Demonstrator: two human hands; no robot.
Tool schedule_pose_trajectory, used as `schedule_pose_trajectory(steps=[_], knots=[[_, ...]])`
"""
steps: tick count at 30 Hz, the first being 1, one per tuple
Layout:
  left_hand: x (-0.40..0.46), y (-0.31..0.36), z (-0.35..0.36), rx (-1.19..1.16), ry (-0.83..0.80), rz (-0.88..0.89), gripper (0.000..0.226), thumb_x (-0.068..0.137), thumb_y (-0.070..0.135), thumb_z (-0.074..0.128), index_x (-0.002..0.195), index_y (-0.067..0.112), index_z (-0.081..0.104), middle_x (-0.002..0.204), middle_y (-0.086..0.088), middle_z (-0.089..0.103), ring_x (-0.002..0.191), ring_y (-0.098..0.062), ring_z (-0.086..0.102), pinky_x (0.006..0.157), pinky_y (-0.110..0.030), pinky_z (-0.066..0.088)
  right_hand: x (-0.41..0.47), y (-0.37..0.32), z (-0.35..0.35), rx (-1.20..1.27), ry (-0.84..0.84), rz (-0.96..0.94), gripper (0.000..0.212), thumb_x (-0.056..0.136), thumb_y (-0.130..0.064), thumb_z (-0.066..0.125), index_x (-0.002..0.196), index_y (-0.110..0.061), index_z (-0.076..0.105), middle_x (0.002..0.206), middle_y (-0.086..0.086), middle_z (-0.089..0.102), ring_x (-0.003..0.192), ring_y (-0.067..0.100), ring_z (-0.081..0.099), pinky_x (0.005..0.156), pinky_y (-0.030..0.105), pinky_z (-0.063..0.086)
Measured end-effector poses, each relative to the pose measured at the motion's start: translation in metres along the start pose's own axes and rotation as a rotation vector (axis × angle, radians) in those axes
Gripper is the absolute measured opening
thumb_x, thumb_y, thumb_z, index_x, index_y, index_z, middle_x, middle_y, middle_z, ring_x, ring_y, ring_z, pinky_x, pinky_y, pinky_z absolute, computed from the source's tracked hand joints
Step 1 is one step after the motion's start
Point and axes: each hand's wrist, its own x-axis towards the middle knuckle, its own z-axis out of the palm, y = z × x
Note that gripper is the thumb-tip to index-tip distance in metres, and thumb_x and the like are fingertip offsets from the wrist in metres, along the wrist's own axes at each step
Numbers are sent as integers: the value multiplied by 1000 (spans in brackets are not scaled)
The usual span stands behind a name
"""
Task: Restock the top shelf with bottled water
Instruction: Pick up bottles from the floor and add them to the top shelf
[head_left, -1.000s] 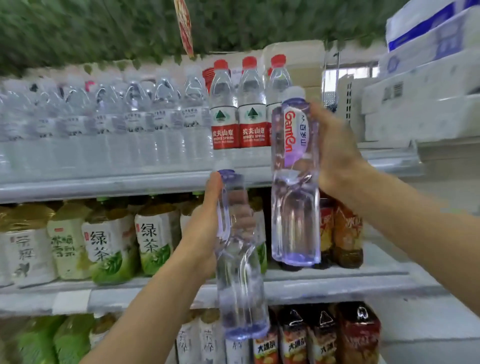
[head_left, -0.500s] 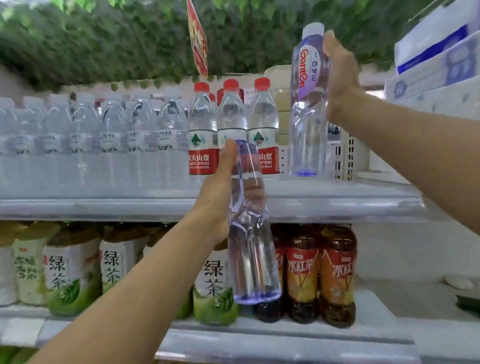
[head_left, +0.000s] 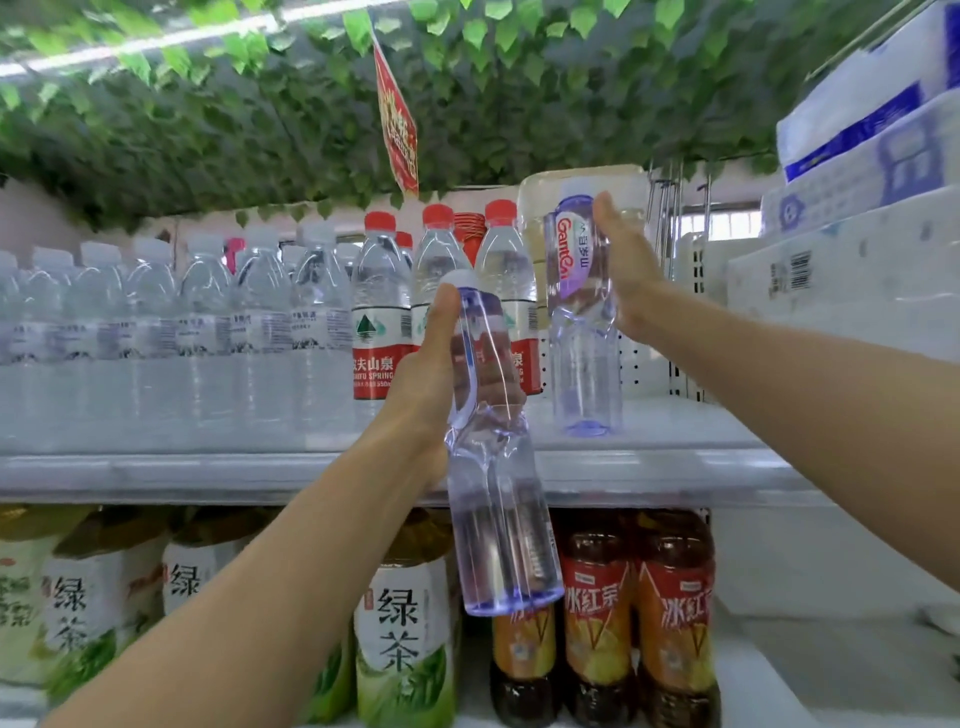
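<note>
My right hand (head_left: 626, 275) grips the upper part of a clear purple-tinted water bottle (head_left: 584, 332) with a white cap. That bottle stands upright with its base on the top shelf (head_left: 675, 452), just right of the red-capped water bottles (head_left: 382, 312). My left hand (head_left: 434, 374) holds a second purple-tinted bottle (head_left: 498, 499) by its upper half. This one hangs slightly tilted in front of the shelf edge, its base down at the level of the shelf below.
Rows of clear white-capped water bottles (head_left: 171, 332) fill the left of the top shelf. Green tea bottles (head_left: 400, 634) and red-labelled iced tea bottles (head_left: 597, 623) stand below. White tissue packs (head_left: 857, 249) are stacked at the right. Hanging leaves and a red sign (head_left: 397, 130) are overhead.
My right hand has lowered its bottle from above the shelf until its base sits on the top shelf. My left hand's bottle stays in front of the shelf edge.
</note>
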Motion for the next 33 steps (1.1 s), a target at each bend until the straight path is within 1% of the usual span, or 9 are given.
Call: schedule_pose_trajectory(steps=[4,9,13,15,18,23,27,30,33], knots=[[4,8,3,39,27,40,68,81,77,44,86,19,78,94,-13,76,92,-31,72,94,-52,53,-21,4,-13,-296,-104,23,67,92,-68,41,133,-17,53,133,9,57,115,24,54,104,43,38],[13,3,2,21,-3,34,66,83,76,41,61,27,79,86,-5,76,89,-26,71,92,-47,53,-38,30,-25,-631,-114,136,91,75,-51,79,141,-3,36,122,9,51,107,22,51,98,42,45],[17,-1,1,18,17,30,63,89,71,39,79,21,76,88,-11,76,77,-24,74,78,-39,58,-34,31,-20,-616,-114,105,68,80,-40,78,130,-2,49,116,6,58,91,16,56,79,30,48],[17,-2,0,37,9,31,64,88,72,39,90,18,74,88,-12,76,82,-27,74,86,-43,56,-26,32,-16,-567,-107,139,52,81,-38,78,116,-7,56,111,8,61,84,15,55,71,27,46],[18,-4,-2,49,-9,28,68,83,75,41,95,16,74,83,-11,75,84,-30,72,93,-49,53,-17,40,-11,-497,-79,211,68,77,-43,80,127,-5,54,116,11,62,99,22,59,80,34,47],[23,-7,-5,43,5,-3,70,82,76,43,87,14,75,85,-15,73,79,-31,70,83,-44,56,-14,49,-18,-391,-34,206,39,83,-26,72,114,-4,62,107,10,67,103,24,63,87,36,48],[22,-7,-5,57,-2,-24,70,81,77,42,88,16,76,106,-29,68,97,-41,68,90,-48,56,-21,56,-25,-359,38,155,47,80,-27,76,118,-6,59,108,10,66,103,25,63,96,41,47],[25,-7,-6,55,-37,-30,72,82,78,42,89,13,74,80,-17,71,76,-32,68,81,-43,55,-28,56,-27,-369,51,102,51,80,-21,78,123,-5,55,106,7,64,101,22,62,94,39,49],[26,-7,-6,55,-57,-39,76,78,79,45,92,11,74,77,-12,70,73,-30,66,83,-46,54,-28,53,-27,-429,-34,139,63,77,-23,81,130,-7,51,113,7,63,104,24,62,92,40,53]])
